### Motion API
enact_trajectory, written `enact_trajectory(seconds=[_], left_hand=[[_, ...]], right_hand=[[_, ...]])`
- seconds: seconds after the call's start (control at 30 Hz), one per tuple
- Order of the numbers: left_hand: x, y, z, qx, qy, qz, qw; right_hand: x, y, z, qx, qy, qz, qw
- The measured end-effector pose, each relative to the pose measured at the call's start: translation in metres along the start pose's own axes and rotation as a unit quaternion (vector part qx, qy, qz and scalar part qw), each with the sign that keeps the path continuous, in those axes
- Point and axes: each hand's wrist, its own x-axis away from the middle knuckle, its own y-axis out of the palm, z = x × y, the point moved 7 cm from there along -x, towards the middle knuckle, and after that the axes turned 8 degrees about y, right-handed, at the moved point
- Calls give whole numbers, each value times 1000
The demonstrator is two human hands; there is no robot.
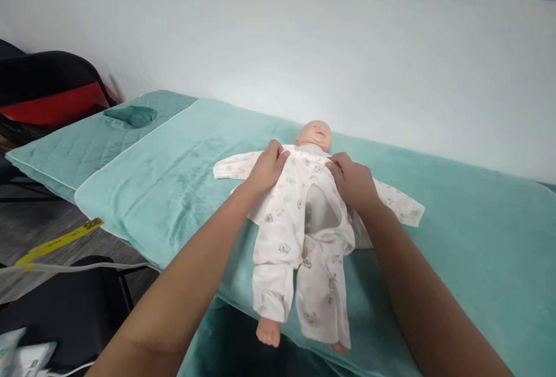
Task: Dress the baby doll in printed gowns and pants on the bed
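Note:
A baby doll (315,134) lies on its back on the teal bed cover (469,238), its head toward the wall and its feet at the near edge. It wears a white printed top (237,165) with the sleeves spread out. White printed pants (278,238) cover both legs and reach up to the chest, with an opening at the crotch. My left hand (269,165) pinches the pants' waistband at one side. On the other side, my right hand (351,180) grips the same waistband. Both feet stick out of the cuffs, one only partly.
A white wall (391,64) runs behind the bed. A quilted section with a face hole (130,116) lies at the left, beside black and red chairs (56,93). A yellow tape strip (61,242), a pale cable (87,267) and a dark seat (69,313) are at lower left.

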Motion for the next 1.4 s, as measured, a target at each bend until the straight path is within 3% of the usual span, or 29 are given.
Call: enact_trajectory(seconds=[0.1, 0.23, 0.37, 0.5, 0.6, 0.7, 0.83, 0.9, 1.03, 1.13, 1.2, 1.3, 1.4], left_hand=[[-11, 5, -16, 22, -56, 43, 997], [-6, 14, -27, 33, -90, 90, 991], [12, 16, -29, 66, -63, 162, 982], [28, 14, -30, 100, -30, 179, 978], [37, 12, -30, 120, -34, 157, 980], [49, 9, -31, 144, -57, 119, 981], [65, 7, -36, 190, -106, 46, 975], [71, 10, -38, 233, -145, -19, 962], [79, 16, -34, 332, -196, -109, 916], [81, 15, -31, 366, -201, -118, 901], [82, 14, -30, 373, -200, -110, 899], [83, 11, -29, 372, -184, -95, 905], [84, 9, -26, 354, -162, -87, 917]], right_hand=[[-22, 1, -2, 66, 14, 11, 998], [-35, 11, 13, -36, 70, 23, 997], [-17, 20, 31, -218, 121, 54, 967], [9, 20, 38, -310, 168, 82, 932], [24, 15, 40, -346, 188, 100, 914], [39, 9, 46, -337, 206, 101, 913], [59, 16, 54, -340, 236, -41, 909], [68, 19, 57, -359, 242, -102, 896], [75, 23, 56, -444, 237, -158, 849], [75, 24, 54, -536, 232, -168, 794], [75, 24, 52, -562, 231, -179, 774], [76, 25, 46, -560, 212, -215, 772], [76, 25, 42, -538, 181, -233, 789]])
